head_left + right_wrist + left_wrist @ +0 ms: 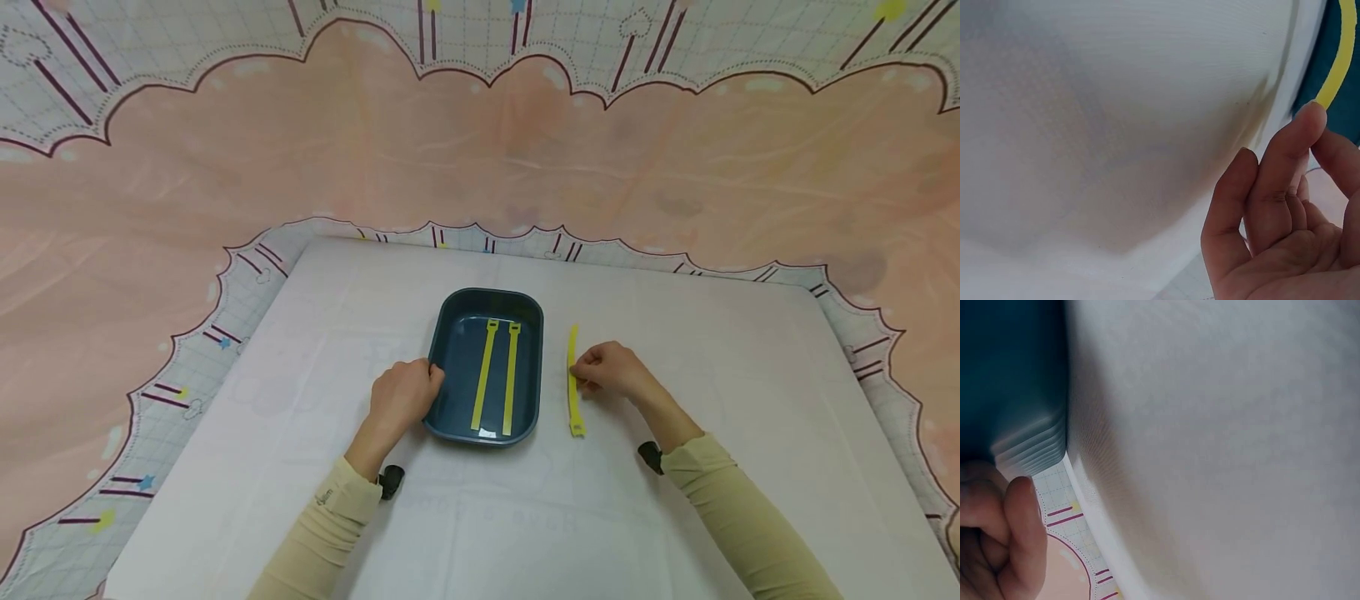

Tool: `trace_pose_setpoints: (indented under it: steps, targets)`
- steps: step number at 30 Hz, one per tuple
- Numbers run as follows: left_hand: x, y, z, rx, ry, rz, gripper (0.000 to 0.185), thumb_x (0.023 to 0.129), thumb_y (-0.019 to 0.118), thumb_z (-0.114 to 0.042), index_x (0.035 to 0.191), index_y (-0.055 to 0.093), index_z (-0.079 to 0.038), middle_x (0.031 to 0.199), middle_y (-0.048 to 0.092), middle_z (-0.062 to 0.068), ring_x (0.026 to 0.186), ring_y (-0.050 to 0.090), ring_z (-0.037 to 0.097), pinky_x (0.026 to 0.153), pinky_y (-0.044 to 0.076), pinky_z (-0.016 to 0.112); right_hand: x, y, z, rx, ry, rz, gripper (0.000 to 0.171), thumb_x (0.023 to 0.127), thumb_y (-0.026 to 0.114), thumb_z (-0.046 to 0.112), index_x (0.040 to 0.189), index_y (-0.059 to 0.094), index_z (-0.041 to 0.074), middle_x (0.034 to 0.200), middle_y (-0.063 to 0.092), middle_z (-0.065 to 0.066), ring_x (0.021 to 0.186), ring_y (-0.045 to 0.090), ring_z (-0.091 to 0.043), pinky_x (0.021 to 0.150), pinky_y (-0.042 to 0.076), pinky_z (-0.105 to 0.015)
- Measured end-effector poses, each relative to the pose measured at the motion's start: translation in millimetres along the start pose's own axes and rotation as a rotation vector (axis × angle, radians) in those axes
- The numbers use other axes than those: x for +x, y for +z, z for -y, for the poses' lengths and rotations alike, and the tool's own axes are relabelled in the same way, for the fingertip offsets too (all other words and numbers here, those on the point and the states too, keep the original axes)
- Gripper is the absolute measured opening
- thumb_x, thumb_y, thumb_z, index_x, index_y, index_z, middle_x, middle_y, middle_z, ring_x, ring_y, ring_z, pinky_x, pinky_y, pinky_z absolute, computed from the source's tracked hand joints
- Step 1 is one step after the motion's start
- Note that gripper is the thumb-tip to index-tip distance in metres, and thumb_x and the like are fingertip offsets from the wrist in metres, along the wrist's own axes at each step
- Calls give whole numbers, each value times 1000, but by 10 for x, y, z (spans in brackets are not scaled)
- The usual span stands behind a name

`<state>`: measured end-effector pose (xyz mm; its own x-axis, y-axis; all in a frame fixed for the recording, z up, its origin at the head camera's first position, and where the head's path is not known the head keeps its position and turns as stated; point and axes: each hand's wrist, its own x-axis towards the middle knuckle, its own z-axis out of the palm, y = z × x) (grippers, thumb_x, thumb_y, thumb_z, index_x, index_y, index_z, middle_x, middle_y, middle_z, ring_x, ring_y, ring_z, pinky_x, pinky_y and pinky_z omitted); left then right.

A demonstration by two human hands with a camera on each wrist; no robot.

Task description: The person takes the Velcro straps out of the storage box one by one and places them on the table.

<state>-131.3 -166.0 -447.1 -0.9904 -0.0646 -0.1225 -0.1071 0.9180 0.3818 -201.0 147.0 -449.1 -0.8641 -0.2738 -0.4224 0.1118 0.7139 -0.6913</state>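
- Dark blue tray sits mid-surface on the white surface, long axis pointing away from the person.
- Inside the tray: two yellow straps, flat, side by side, running lengthwise, buckle ends at the far end. They lie close together; can't tell if they touch.
- Third yellow strap lies on the surface just right of the tray, roughly parallel to it, not touching it.
- Left hand: fingers curled round the tray's left rim, gripping it.
- Right hand: fingertips pinching the third strap near its middle; the strap's ends stick out beyond the hand on both sides.
- Right wrist view: fingers bunched together at the strap, tray beyond.
- Pink patterned cloth behind and around the surface.
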Motion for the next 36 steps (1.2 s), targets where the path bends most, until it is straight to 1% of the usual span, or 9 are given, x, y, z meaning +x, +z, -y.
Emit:
trace_pose_setpoints:
  steps: [8, 19, 22, 26, 30, 36]
  targets:
    - [0, 0, -5, 3, -3, 5, 33, 95, 46, -22, 68, 56, -7, 58, 50, 6, 51, 49, 21, 47, 35, 30, 11, 52, -34, -150, -25, -50, 19, 91, 65, 21, 87, 68, 3, 66, 65, -4, 63, 56, -15, 62, 43, -27]
    - [-6, 0, -4, 0, -5, 6, 33, 95, 45, -22, 67, 56, -7, 58, 50, 6, 52, 49, 21, 47, 35, 31, 3, 69, -47, -301, -12, -100, 18, 90, 66, 24, 84, 69, 7, 66, 62, 1, 62, 54, -15, 57, 40, -29]
    - [-5, 3, -3, 1, -4, 1, 33, 95, 46, -22, 68, 56, -7, 58, 50, 6, 52, 49, 21, 47, 36, 31, -5, 68, -53, -326, -14, -115, 18, 89, 66, 25, 83, 69, 8, 66, 61, 1, 61, 53, -15, 55, 40, -28]
    - [-6, 12, 6, 7, 13, -16, 33, 95, 45, -21, 66, 55, -8, 57, 49, 6, 50, 48, 20, 46, 35, 31, -5, 75, -58, -350, -26, -130, 18, 88, 66, 25, 81, 67, 8, 67, 59, 0, 61, 51, -16, 53, 39, -29]
    - [-5, 17, 15, 9, 29, -33, 34, 95, 45, -20, 64, 54, -8, 56, 49, 6, 49, 47, 20, 45, 34, 31, 6, 77, -61, -360, -26, -135, 17, 87, 66, 24, 81, 66, 8, 67, 57, 0, 61, 51, -16, 53, 38, -29]
    - [0, 14, 17, 10, 38, -38, 34, 95, 45, -20, 64, 54, -9, 56, 48, 6, 49, 47, 20, 45, 34, 31, -28, 74, -22, -362, -16, -139, 17, 87, 66, 23, 80, 65, 8, 65, 58, -1, 61, 52, -17, 54, 38, -28]
